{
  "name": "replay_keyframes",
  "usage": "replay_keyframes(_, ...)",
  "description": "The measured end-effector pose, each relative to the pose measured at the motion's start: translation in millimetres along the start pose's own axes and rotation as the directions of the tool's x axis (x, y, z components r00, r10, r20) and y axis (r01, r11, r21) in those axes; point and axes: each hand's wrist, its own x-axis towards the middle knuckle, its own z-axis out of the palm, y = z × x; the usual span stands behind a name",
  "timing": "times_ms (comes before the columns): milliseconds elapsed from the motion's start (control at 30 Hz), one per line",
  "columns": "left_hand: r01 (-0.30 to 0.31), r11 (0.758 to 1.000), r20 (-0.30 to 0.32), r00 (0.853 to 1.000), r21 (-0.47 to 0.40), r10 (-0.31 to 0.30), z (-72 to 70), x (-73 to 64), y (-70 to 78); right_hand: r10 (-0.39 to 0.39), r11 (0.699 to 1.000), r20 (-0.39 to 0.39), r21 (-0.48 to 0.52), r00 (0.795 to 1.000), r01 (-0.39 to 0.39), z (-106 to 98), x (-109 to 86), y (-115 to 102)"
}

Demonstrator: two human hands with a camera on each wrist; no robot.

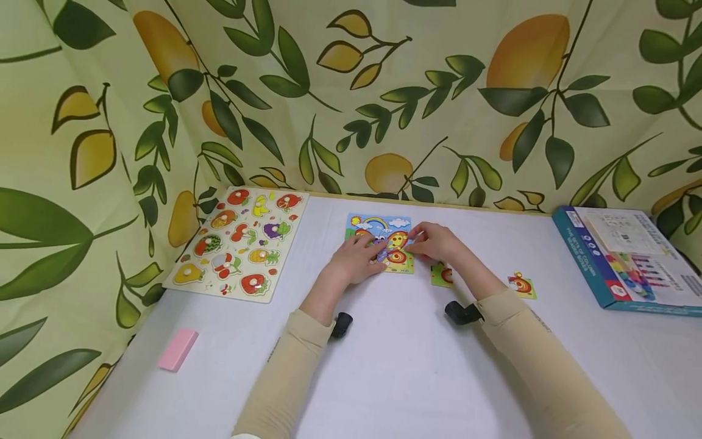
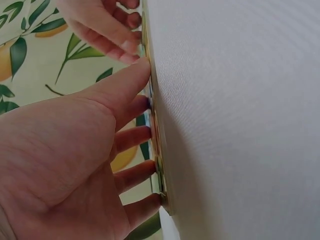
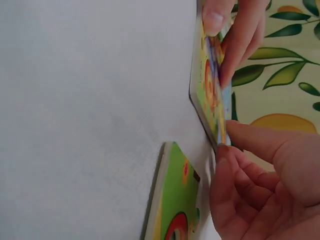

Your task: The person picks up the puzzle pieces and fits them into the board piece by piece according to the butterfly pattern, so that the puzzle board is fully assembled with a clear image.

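A square butterfly jigsaw puzzle [image 1: 398,241] with a rainbow and blue sky along its top lies on the white table. My left hand [image 1: 354,258] rests on its left part, fingers extended and spread; in the left wrist view the fingertips [image 2: 150,170] touch its surface. At the right edge, my right hand [image 1: 437,241] pinches the puzzle's border between thumb and curled fingers, as the right wrist view shows at the corner. Just below the right hand lies a loose green puzzle piece [image 3: 177,197], partly hidden by the wrist in the head view.
Another loose puzzle piece [image 1: 521,285] lies farther right, beyond the right forearm. A fruit peg board [image 1: 263,286] stands at the left, with a pink block [image 1: 178,350] nearer the front. On the right is a teal-edged boxed toy [image 1: 631,259]. A patterned curtain [image 1: 307,140] borders the table's back.
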Motion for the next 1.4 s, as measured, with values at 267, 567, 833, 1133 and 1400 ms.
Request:
replay_keyframes(267, 0.018, 0.995, -0.062, 0.998, -0.096, -0.024, 0.4, 0.4, 3.1, -0.070, 0.989, -0.068, -0.135, 0.995, 0.061, -17.7, -42.6, 20.5)
replay_keyframes(567, 0.015, 0.943, -0.061, 0.997, -0.333, -0.038, 1.7, -11.5, -5.2, -0.093, 0.965, -0.055, -0.253, 0.994, 0.076, -11.3, -70.3, 44.4)
replay_keyframes(833, 0.090, 0.912, 0.024, 0.996, -0.400, -0.088, 0.7, -40.0, -20.6, -0.121, 0.977, -0.086, -0.185, 0.989, 0.103, -9.5, -73.0, 41.9)
replay_keyframes(1133, 0.063, 0.923, 0.051, 0.998, -0.379, -0.047, 3.8, -54.3, -31.2, -0.160, 0.963, -0.059, 0.211, 0.985, 0.169, 12.2, -42.3, -7.0)
replay_keyframes(1400, 0.078, 0.925, 0.057, 0.996, -0.372, -0.062, 4.3, -57.5, -33.3, -0.103, 0.897, -0.017, 0.431, 0.995, 0.100, 52.3, 2.2, -40.9)
